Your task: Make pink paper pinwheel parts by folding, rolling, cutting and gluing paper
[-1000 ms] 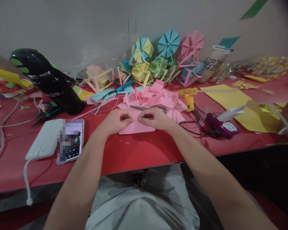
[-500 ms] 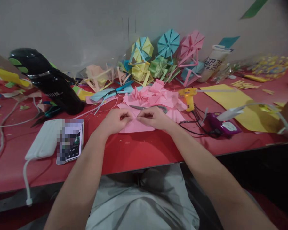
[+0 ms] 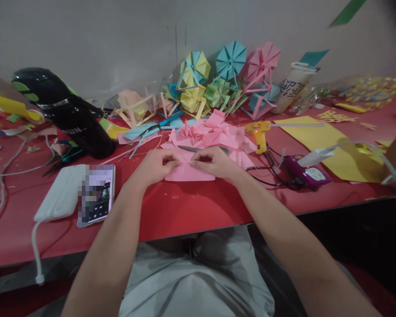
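A sheet of pink paper (image 3: 190, 172) lies under both hands near the front of the red table. My left hand (image 3: 161, 165) pinches it from the left, thumb against the curled fingers. From the right, my right hand (image 3: 211, 162) closes thumb and forefinger on the same paper, a small gap away from the left fingertips. Just beyond the fingers lies a pair of scissors (image 3: 221, 149), partly hidden by my right hand. Behind them is a heap of folded pink paper pieces (image 3: 214, 130).
A yellow glue gun (image 3: 260, 134) and a purple power adapter (image 3: 306, 171) with cables sit to the right, by yellow paper (image 3: 346, 154). On the left are a black bottle (image 3: 69, 114), a white power bank (image 3: 62, 191) and a phone (image 3: 100, 193). Folded paper umbrellas (image 3: 231, 59) line the wall.
The pink sheet has shifted very slightly to the right. My left fingertips have drawn back a little to the left, widening the gap between the hands.
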A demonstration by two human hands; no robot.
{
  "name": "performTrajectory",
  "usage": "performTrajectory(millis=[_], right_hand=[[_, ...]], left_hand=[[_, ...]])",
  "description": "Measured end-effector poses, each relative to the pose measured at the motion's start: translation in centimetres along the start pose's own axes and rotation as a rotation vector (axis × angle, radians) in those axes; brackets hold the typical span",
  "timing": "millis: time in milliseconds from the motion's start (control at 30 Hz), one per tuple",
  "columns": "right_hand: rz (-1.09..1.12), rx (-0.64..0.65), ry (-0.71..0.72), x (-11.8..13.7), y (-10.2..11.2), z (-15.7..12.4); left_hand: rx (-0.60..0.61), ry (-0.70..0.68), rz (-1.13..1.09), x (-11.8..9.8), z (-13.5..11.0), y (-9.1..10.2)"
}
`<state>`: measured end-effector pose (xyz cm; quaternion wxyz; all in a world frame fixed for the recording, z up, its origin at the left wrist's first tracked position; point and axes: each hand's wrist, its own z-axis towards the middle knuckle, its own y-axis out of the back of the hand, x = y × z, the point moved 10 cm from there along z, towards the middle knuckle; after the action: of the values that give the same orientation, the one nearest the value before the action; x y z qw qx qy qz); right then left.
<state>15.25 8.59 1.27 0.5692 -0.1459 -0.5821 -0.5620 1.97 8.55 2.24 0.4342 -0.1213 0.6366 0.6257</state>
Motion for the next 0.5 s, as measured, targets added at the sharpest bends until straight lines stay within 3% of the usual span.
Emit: performTrajectory(millis=[500], right_hand=[[0.01, -0.029, -0.005, -0.4, 0.4, -0.1]], left_hand=[[0.016, 0.039, -0.026, 1.5, -0.1, 0.4]])
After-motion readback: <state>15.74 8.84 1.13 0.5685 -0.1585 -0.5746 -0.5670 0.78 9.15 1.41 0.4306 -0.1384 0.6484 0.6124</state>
